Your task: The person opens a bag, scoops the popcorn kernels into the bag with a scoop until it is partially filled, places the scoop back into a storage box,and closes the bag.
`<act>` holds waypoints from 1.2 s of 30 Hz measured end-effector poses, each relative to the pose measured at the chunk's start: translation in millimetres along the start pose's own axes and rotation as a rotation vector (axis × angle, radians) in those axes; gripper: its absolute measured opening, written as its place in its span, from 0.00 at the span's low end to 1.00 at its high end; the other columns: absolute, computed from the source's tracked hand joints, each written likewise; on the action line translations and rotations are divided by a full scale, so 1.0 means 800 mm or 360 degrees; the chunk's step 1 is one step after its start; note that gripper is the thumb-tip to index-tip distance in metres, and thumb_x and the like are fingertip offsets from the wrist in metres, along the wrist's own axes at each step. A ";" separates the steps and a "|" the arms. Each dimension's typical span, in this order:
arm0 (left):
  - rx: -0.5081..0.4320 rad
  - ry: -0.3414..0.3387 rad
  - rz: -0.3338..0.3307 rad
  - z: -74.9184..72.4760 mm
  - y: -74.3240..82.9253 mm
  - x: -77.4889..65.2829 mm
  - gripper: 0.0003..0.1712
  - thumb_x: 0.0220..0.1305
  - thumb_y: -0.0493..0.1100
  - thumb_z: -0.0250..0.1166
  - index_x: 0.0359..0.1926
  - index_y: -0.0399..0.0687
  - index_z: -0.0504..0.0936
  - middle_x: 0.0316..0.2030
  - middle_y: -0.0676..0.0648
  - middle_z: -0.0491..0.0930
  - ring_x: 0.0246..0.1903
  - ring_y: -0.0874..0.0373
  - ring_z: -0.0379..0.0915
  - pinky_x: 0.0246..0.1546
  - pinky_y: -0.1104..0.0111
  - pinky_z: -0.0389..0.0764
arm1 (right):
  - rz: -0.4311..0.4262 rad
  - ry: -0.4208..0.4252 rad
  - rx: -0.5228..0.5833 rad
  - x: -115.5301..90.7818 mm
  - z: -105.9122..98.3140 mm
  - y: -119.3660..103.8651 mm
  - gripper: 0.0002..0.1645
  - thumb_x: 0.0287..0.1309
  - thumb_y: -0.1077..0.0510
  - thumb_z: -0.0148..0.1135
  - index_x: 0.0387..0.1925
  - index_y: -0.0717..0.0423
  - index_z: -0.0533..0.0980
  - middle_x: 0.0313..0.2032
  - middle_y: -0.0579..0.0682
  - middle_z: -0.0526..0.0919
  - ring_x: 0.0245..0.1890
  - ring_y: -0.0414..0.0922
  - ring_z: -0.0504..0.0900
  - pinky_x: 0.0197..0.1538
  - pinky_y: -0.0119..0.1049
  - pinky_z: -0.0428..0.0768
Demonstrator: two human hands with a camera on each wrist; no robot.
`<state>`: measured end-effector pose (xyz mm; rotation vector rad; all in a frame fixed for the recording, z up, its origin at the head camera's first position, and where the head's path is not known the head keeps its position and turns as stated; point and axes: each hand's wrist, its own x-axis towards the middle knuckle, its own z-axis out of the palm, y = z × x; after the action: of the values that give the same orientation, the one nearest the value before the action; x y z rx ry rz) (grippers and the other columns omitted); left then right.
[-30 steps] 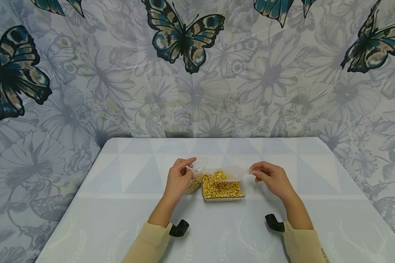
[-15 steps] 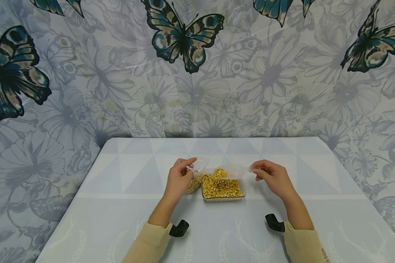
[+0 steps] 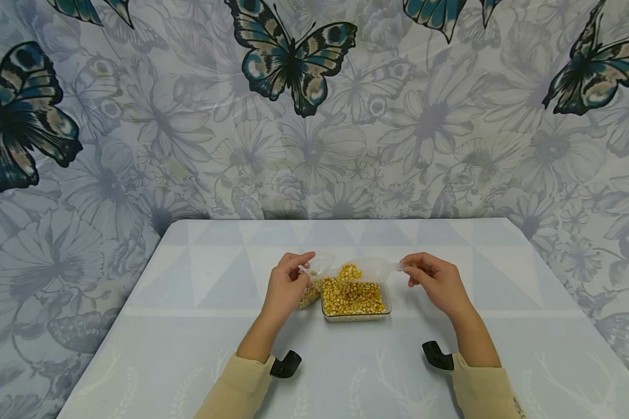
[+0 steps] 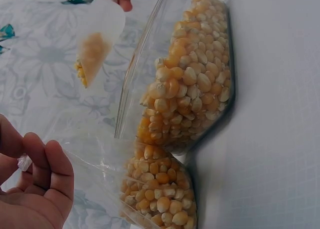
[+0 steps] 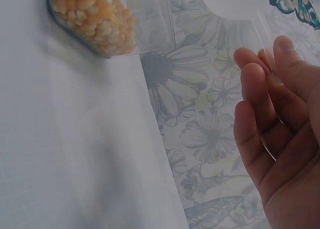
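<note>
My left hand (image 3: 285,285) pinches the top of a clear plastic bag (image 4: 159,191) partly filled with corn kernels. Directly right of that bag stands a clear rectangular container (image 3: 357,318), heaped with yellow corn kernels (image 3: 352,299). With thumb and fingers, my right hand (image 3: 434,280) grips the thin handle of a translucent white scoop (image 4: 112,21). A small load of kernels (image 3: 350,272) lies in the scoop, which hovers above the container's far rim, its mouth toward the bag. In the right wrist view only the scoop's edge and handle show beside the curled fingers (image 5: 250,121).
The pale patterned table (image 3: 356,372) ends at a wall covering (image 3: 314,169) printed with flowers and butterflies. A black curved wrist mount (image 3: 285,364) sits at the left cuff, another mount (image 3: 437,355) at the right.
The right hand has lifted slightly, and the scoop with its kernels has risen from the heap toward the container's far side. My left hand and the bag have barely shifted.
</note>
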<state>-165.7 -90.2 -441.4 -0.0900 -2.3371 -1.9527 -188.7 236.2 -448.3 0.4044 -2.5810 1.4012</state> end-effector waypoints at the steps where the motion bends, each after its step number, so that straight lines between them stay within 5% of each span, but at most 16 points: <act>1: 0.0000 -0.0006 -0.0001 0.000 0.000 0.000 0.30 0.60 0.27 0.53 0.60 0.52 0.83 0.43 0.45 0.74 0.28 0.59 0.66 0.26 0.73 0.71 | 0.0000 0.0005 0.0003 0.000 0.000 0.000 0.09 0.65 0.56 0.63 0.45 0.53 0.82 0.27 0.41 0.84 0.25 0.37 0.83 0.34 0.36 0.84; 16: -0.0012 -0.0061 -0.0007 0.001 -0.002 -0.001 0.30 0.61 0.28 0.53 0.60 0.54 0.82 0.44 0.43 0.73 0.30 0.58 0.63 0.27 0.74 0.67 | -0.0070 0.0091 0.0014 -0.001 0.000 -0.014 0.08 0.65 0.59 0.64 0.44 0.54 0.83 0.27 0.38 0.84 0.23 0.38 0.82 0.30 0.28 0.80; 24: -0.0005 -0.0101 0.0039 0.003 -0.001 -0.002 0.30 0.59 0.27 0.53 0.61 0.45 0.81 0.42 0.44 0.72 0.28 0.60 0.60 0.26 0.75 0.67 | -0.0104 0.0139 0.0052 -0.001 0.004 -0.023 0.08 0.63 0.61 0.64 0.44 0.54 0.84 0.27 0.38 0.84 0.22 0.40 0.81 0.28 0.29 0.78; 36: 0.0010 -0.0164 0.0048 0.004 -0.002 -0.002 0.29 0.63 0.27 0.52 0.61 0.52 0.81 0.43 0.44 0.73 0.25 0.61 0.58 0.24 0.75 0.64 | -0.0163 0.0214 -0.0023 -0.001 0.013 -0.030 0.08 0.62 0.61 0.65 0.43 0.52 0.84 0.26 0.47 0.85 0.21 0.39 0.80 0.24 0.29 0.74</act>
<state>-164.2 -87.1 -444.1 -0.2291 -2.3897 -1.9713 -180.5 215.1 -435.2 0.4184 -2.4264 1.3268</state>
